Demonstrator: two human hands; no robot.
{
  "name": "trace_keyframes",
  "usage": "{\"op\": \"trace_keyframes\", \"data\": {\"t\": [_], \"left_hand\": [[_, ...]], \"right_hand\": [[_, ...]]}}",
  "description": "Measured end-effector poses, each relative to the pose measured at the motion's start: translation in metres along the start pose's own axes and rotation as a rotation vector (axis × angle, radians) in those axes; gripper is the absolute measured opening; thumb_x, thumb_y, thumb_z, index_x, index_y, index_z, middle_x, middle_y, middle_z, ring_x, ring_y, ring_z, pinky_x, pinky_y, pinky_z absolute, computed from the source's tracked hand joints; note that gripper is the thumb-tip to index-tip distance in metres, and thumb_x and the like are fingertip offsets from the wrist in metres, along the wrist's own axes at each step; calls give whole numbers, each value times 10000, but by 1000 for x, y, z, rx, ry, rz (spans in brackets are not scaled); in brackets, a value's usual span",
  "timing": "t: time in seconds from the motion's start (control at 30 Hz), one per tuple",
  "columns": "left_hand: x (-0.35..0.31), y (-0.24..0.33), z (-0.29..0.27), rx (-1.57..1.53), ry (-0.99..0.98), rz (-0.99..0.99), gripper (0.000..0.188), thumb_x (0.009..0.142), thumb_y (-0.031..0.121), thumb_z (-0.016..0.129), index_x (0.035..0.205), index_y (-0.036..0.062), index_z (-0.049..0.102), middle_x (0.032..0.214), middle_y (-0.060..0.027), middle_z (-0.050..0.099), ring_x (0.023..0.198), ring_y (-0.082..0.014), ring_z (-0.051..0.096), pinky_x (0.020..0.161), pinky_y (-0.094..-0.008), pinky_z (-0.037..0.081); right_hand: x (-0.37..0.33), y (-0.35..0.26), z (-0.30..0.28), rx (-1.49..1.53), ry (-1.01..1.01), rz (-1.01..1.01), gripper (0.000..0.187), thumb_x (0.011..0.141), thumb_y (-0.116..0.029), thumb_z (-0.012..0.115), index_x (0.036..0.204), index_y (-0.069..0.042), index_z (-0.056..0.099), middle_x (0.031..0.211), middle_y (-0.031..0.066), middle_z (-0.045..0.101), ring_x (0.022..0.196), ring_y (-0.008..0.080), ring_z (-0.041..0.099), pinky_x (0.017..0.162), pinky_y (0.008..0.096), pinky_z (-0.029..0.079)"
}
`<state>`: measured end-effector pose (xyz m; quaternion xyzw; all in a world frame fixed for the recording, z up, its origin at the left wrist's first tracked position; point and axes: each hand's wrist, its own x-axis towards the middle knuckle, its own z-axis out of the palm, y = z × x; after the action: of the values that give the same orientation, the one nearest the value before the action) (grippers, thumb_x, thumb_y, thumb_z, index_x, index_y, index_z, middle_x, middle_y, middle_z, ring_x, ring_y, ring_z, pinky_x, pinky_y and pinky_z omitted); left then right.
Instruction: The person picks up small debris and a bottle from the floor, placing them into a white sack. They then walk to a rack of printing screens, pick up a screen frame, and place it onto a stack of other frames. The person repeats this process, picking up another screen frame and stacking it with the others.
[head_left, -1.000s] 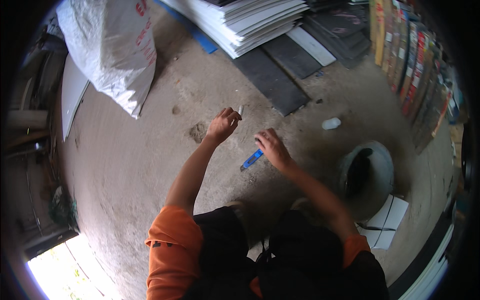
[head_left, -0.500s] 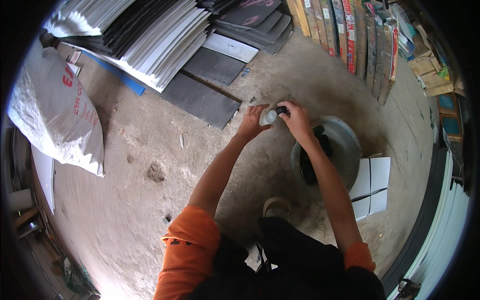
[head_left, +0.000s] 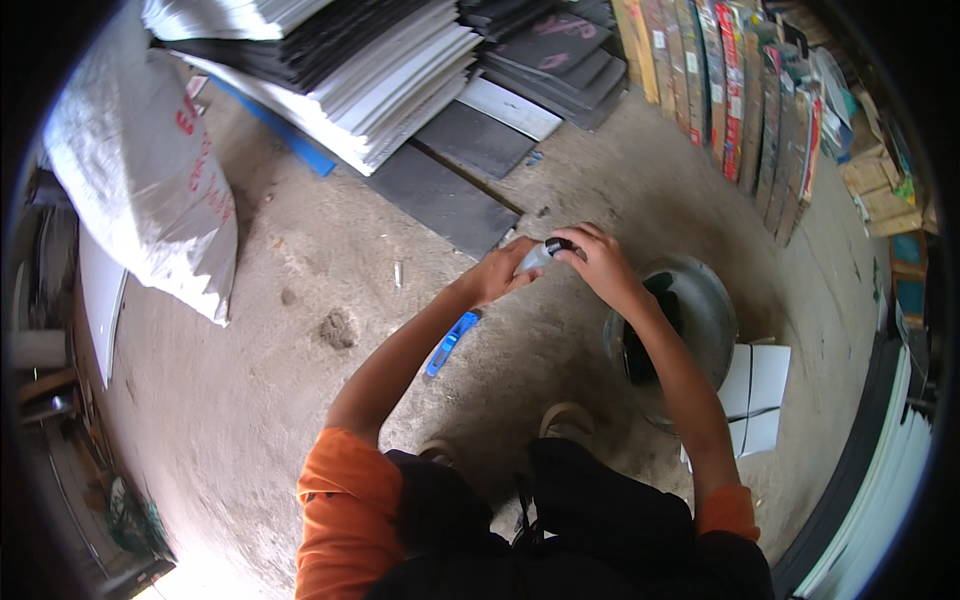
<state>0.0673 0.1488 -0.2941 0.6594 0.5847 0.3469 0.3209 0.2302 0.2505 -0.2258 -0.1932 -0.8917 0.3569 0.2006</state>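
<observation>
Over the concrete floor [head_left: 285, 420], both arms are stretched forward and angled inward, so that the hands are brought close together. The left hand [head_left: 492, 275] is partly closed, fingers and thumb being wrapped about a bottle; the right hand [head_left: 604, 264] is bent down from above, its fingertips pinched on a black piece. A blue utility knife [head_left: 452, 345] is seen on the floor beside the left forearm. The small translucent bottle [head_left: 536, 261] is held tilted between the hands, the black piece [head_left: 558, 245] at its upper end.
</observation>
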Motion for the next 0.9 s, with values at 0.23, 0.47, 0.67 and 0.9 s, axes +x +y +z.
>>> {"op": "trace_keyframes", "data": {"t": [0.23,0.47,0.67,0.9], "left_hand": [[-98,60,-54,-415,29,-160,329,852,341,401,881,25,487,662,-60,540,596,-143,533,594,-298,425],[-142,85,-81,-279,253,-158,300,828,303,436,830,5,473,621,-104,529,539,-213,523,567,-330,421],[-153,79,-67,183,441,-240,361,815,352,460,897,0,473,600,-157,522,557,-271,530,567,-371,420],[-156,68,-83,-263,367,-267,402,847,390,413,935,2,472,599,-145,505,535,-233,516,557,-345,417]], "right_hand": [[16,-82,18,-72,-153,-504,305,711,-63,600,988,-9,482,880,99,488,805,234,534,674,321,458],[38,-130,50,-120,-122,-514,157,780,-146,545,830,-5,495,741,122,500,627,271,521,536,338,426],[41,-142,72,-422,-148,-302,273,834,-226,466,715,-3,569,684,106,570,570,216,567,481,291,450],[46,-149,54,424,-304,-130,201,800,-52,527,992,-25,577,893,45,551,680,79,530,605,211,448]]}}
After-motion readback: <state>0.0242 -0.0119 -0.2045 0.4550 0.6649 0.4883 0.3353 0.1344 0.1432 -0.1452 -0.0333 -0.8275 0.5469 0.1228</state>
